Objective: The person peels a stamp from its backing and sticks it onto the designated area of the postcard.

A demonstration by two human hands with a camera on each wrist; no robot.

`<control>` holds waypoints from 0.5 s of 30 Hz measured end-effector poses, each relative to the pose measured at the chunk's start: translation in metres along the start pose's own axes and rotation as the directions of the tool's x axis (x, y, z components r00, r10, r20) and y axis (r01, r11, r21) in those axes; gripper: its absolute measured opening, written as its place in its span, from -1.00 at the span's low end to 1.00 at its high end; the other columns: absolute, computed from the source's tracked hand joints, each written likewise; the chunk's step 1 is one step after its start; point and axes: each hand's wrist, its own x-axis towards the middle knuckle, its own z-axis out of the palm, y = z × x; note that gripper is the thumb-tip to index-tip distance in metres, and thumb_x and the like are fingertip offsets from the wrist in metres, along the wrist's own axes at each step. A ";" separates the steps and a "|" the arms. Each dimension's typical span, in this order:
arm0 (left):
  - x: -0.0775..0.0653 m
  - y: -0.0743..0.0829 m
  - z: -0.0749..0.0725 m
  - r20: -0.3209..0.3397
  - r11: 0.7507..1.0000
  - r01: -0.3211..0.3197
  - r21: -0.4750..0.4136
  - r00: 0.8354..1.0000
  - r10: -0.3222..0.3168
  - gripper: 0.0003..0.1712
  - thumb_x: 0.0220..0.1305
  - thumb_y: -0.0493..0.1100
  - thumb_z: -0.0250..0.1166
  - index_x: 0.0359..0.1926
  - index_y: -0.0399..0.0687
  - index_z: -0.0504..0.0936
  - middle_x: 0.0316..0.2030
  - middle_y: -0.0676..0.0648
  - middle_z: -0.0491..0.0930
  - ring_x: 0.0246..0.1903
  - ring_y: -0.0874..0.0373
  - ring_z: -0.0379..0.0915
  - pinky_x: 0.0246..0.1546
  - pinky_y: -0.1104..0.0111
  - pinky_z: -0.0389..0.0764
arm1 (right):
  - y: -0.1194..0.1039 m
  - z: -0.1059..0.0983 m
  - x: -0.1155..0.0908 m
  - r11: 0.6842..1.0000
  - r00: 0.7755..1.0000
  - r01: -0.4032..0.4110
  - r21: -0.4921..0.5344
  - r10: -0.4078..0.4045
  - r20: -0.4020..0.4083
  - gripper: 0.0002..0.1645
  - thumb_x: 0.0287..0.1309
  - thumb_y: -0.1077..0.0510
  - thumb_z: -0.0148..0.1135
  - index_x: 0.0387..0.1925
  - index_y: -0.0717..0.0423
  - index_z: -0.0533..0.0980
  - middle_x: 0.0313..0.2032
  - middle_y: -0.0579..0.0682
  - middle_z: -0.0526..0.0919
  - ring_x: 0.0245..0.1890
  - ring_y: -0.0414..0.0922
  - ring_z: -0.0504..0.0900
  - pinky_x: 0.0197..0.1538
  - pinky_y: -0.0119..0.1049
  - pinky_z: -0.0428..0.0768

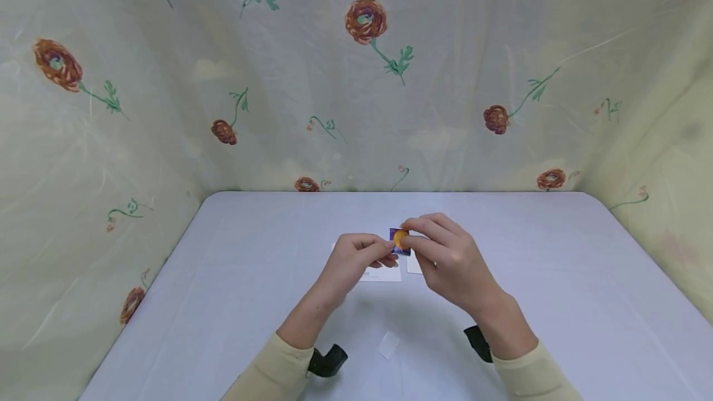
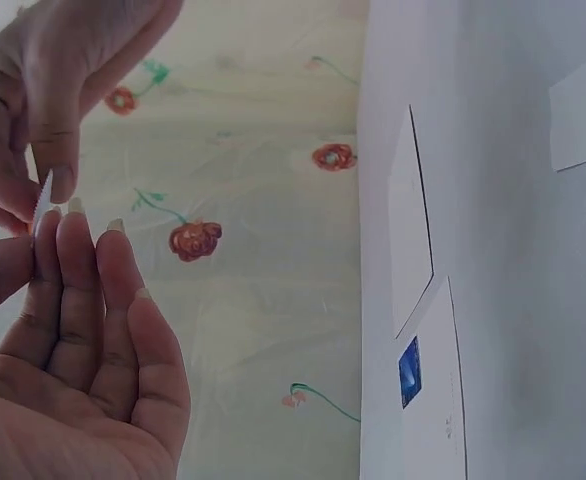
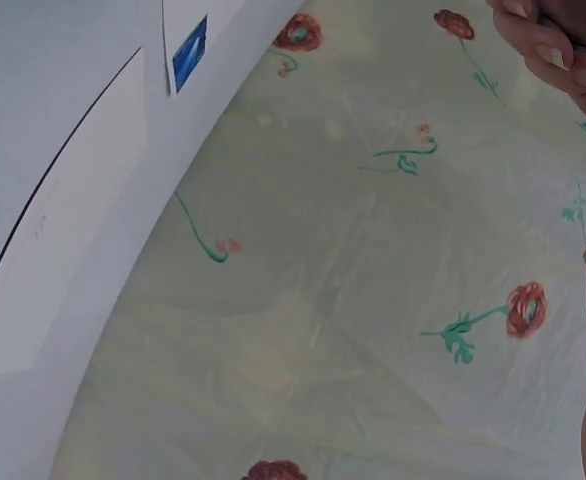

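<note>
A small purple stamp with an orange round motif (image 1: 400,241) is held up above the table between both hands. My left hand (image 1: 359,258) pinches its left edge between thumb and forefinger. On the other side, my right hand (image 1: 448,255) pinches its right part. From the left wrist, the stamp (image 2: 43,203) appears edge-on, with a toothed rim. Beneath the hands lie two white envelopes or cards, partly hidden in the head view. One card (image 2: 435,390) bears a blue stamp (image 2: 410,372); no stamp shows on the other card (image 2: 408,230).
A small pale paper piece (image 1: 388,344) lies on the white tabletop (image 1: 223,302), nearer to me than the cards. Black wrist straps (image 1: 328,361) hang by both forearms. A flowered curtain (image 1: 434,110) surrounds the table's back and sides.
</note>
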 end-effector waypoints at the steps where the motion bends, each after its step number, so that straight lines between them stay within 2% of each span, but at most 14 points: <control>1: 0.000 0.000 0.000 -0.003 1.000 0.000 0.003 1.000 0.000 -0.67 0.39 -0.02 0.22 -0.24 -0.17 0.77 -0.35 -0.07 0.77 -0.30 0.22 0.66 -0.09 0.29 0.60 | 0.000 0.000 0.000 1.000 1.000 0.014 -0.015 -0.014 0.001 -0.79 -0.08 0.46 0.41 -0.34 0.21 0.72 -0.18 0.03 0.73 -0.16 -0.06 0.61 -0.18 -0.26 0.69; 7: -0.001 0.002 -0.002 -0.001 1.000 0.007 -0.008 1.000 -0.007 -0.65 0.38 -0.02 0.22 -0.23 -0.23 0.75 -0.38 -0.02 0.75 -0.30 0.22 0.66 -0.09 0.30 0.60 | 0.001 0.000 0.000 0.997 0.999 0.048 -0.062 -0.049 -0.002 -0.82 -0.07 0.43 0.42 -0.35 0.20 0.70 -0.28 0.02 0.74 -0.26 -0.08 0.61 -0.21 -0.27 0.67; 10: -0.001 0.003 -0.002 0.011 0.999 0.008 -0.031 1.000 -0.007 -0.65 0.38 -0.02 0.23 -0.23 -0.25 0.75 -0.39 0.01 0.74 -0.30 0.21 0.66 -0.09 0.30 0.61 | 0.002 0.000 -0.001 0.997 0.999 0.036 -0.072 -0.036 -0.001 -0.77 -0.15 0.42 0.49 -0.36 0.19 0.70 -0.34 0.00 0.74 -0.30 -0.11 0.60 -0.25 -0.30 0.66; 15: -0.001 0.005 -0.002 -0.004 0.999 -0.030 -0.041 1.000 0.030 -0.60 0.41 0.04 0.21 -0.29 -0.21 0.74 -0.37 -0.04 0.74 -0.29 0.17 0.67 -0.08 0.27 0.61 | 0.004 0.000 -0.001 0.999 0.999 -0.006 -0.034 0.004 -0.044 -0.78 -0.12 0.46 0.44 -0.36 0.19 0.70 -0.39 -0.02 0.74 -0.37 -0.13 0.61 -0.27 -0.34 0.60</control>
